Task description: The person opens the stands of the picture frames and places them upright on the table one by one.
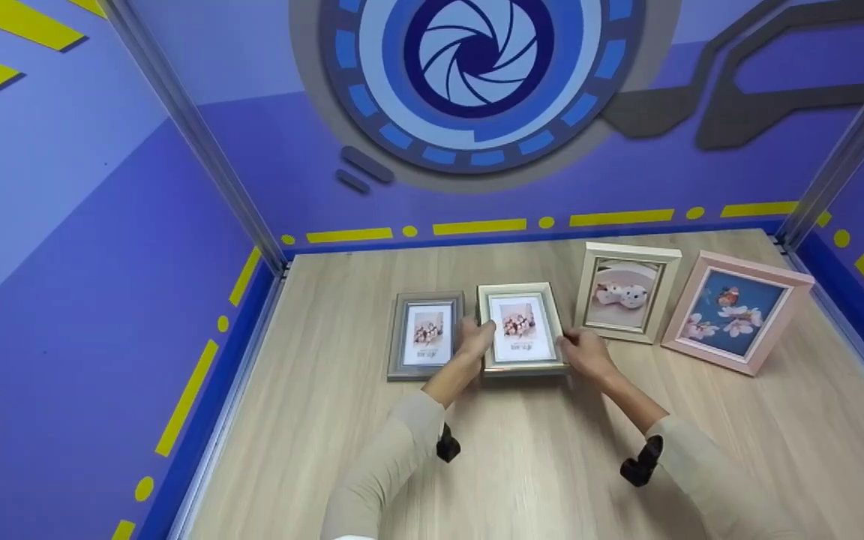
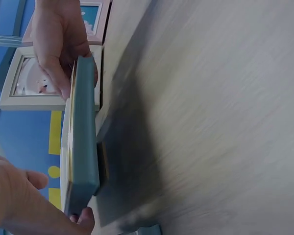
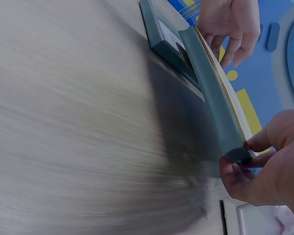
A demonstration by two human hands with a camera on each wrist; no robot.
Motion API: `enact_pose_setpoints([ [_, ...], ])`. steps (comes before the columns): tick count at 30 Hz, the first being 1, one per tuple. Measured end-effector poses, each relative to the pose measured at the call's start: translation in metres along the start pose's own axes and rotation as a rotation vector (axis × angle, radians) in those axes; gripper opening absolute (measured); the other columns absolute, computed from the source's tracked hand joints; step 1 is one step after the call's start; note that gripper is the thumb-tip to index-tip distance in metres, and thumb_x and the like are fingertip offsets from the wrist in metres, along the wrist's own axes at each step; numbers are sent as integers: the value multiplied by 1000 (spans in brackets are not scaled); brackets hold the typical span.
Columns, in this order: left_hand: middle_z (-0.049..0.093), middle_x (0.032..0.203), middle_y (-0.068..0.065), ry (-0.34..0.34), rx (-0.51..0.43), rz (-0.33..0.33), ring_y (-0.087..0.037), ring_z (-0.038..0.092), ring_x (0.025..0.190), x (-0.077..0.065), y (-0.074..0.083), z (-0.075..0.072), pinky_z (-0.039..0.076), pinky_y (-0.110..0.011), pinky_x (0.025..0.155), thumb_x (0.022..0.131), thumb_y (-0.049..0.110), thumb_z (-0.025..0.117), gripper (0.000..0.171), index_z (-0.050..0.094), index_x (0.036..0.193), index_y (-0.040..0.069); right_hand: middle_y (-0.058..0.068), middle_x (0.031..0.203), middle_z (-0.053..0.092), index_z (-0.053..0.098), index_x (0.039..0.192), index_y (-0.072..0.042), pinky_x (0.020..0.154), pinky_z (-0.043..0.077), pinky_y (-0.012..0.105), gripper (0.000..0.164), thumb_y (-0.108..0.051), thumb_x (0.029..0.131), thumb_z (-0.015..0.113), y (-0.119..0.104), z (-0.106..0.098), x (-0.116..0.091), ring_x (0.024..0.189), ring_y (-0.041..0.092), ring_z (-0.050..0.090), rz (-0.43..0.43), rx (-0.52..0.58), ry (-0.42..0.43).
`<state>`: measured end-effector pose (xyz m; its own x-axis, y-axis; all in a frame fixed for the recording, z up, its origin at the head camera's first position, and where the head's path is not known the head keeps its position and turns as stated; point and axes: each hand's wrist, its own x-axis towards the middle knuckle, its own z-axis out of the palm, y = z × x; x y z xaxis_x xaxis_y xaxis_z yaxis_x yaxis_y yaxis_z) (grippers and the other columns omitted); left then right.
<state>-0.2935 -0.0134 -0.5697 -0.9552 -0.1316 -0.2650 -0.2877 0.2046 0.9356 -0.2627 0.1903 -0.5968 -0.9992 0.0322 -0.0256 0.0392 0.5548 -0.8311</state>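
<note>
A gold-silver photo frame (image 1: 523,328) with a flower picture is held slightly above the table, face up. At its left edge my left hand (image 1: 475,341) holds it, the thumb on the upper side and a fingertip at the lower side. My right hand (image 1: 588,354) pinches the opposite edge between thumb and fingers, seen closely in the right wrist view. Just left of my left hand lies a grey photo frame (image 1: 396,341), flat on the table. The held frame's thick side (image 2: 83,132) faces the left wrist view, its shadow falling on the wood below.
A cream photo frame (image 1: 583,300) with a food picture stands upright behind my right hand. Next to it, a pink photo frame (image 1: 683,307) with blossoms leans back. The wood-grain table (image 1: 537,465) is bounded by a blue-purple back wall (image 1: 267,165) and side walls.
</note>
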Motion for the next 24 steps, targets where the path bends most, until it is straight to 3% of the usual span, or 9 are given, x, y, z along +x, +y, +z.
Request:
enact_pose_setpoints([
  [5,57,135,-26,-25,-84,-22,-36,52,133,2,7,-8,43,-44,115,91,4,53,49,49,135,-18,35,136,58,54,136,15,105,50,51,44,-8,99,53,-2,-7,-3,126,42,59,-9,79,-12],
  [8,58,106,-13,-32,-71,-16,-27,53,106,2,10,-11,48,-37,96,87,2,54,31,59,114,-12,38,134,57,54,135,18,100,55,43,46,-11,98,55,-2,-10,-6,122,39,62,-72,124,4],
  [10,53,98,-9,-42,-75,-13,-23,48,95,4,11,-13,45,-35,88,83,-1,53,28,61,108,-10,39,133,57,53,134,19,97,56,40,47,-11,99,55,-2,-11,-7,120,39,64,-93,143,7],
  [14,62,109,-9,-41,-73,-27,-19,51,96,5,11,-17,47,-32,89,81,-1,55,47,61,128,-6,36,138,56,48,142,16,104,52,44,47,-6,100,53,-7,-10,-8,126,41,59,-31,180,-18],
  [17,63,119,-13,-35,-70,-32,-20,55,100,4,12,-18,48,-31,91,80,0,57,53,57,133,-4,35,140,55,43,146,15,105,50,41,49,-4,102,52,-10,-10,-9,128,41,56,18,190,-28],
  [24,66,119,-15,-33,-38,36,-18,59,99,-5,15,-18,51,-24,80,80,-1,59,47,57,127,-3,35,144,52,41,147,16,108,47,41,51,-4,101,51,-10,-15,-9,131,40,54,56,200,-19],
])
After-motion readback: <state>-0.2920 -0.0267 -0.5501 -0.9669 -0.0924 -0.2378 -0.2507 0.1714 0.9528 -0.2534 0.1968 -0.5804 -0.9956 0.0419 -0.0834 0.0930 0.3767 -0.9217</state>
